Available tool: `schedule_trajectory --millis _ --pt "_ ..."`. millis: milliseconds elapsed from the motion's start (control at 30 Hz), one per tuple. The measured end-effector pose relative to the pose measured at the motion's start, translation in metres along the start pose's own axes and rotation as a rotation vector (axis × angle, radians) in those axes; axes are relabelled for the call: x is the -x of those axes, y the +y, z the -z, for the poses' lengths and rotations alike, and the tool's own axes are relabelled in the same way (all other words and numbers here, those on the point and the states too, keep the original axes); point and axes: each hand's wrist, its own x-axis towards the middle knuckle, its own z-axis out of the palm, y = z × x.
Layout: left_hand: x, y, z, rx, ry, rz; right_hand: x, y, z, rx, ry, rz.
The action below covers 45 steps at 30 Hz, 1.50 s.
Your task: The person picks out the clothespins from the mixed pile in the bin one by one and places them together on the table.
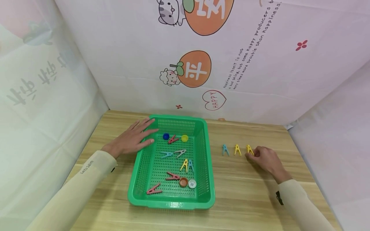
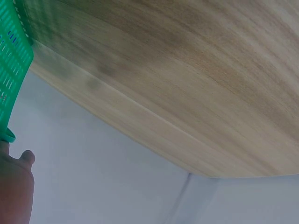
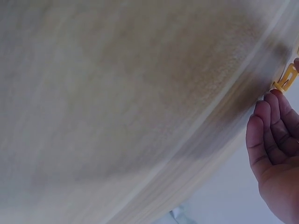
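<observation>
My right hand [image 1: 267, 159] pinches a yellow clothespin [image 1: 250, 149] at the right of the table; the same yellow clothespin [image 3: 288, 78] shows at the fingertips in the right wrist view. Beside it, in a row to the left, stand another yellow clothespin [image 1: 237, 149] and a blue clothespin [image 1: 225, 149]. Over the left rim of a green basket [image 1: 210, 179] my left hand [image 1: 133, 139] rests with fingers spread. Inside the basket lie several clothespins, among them a red clothespin [image 1: 154, 189], a grey clothespin [image 1: 180, 153] and a yellow clothespin [image 1: 184, 165].
Round caps also lie in the basket: a blue cap [image 1: 166, 136], a yellow cap [image 1: 184, 138], a brown cap [image 1: 183, 182] and a white cap [image 1: 192, 183]. The wooden table [image 1: 240, 195] meets a printed cloth wall [image 1: 138, 80] at the back, with pale cloth on both sides.
</observation>
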Motion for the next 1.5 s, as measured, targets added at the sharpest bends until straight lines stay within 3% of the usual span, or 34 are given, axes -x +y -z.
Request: schedule_trajectory --millis 733,1500 --pt "-0.001 0.001 0.002 -0.004 -0.004 0.008 0.003 0.002 -0.001 -0.02 0.018 -0.025" --pt "0.0 0.001 0.001 -0.01 0.0 0.004 0.015 0.005 0.002 -0.107 0.08 0.019"
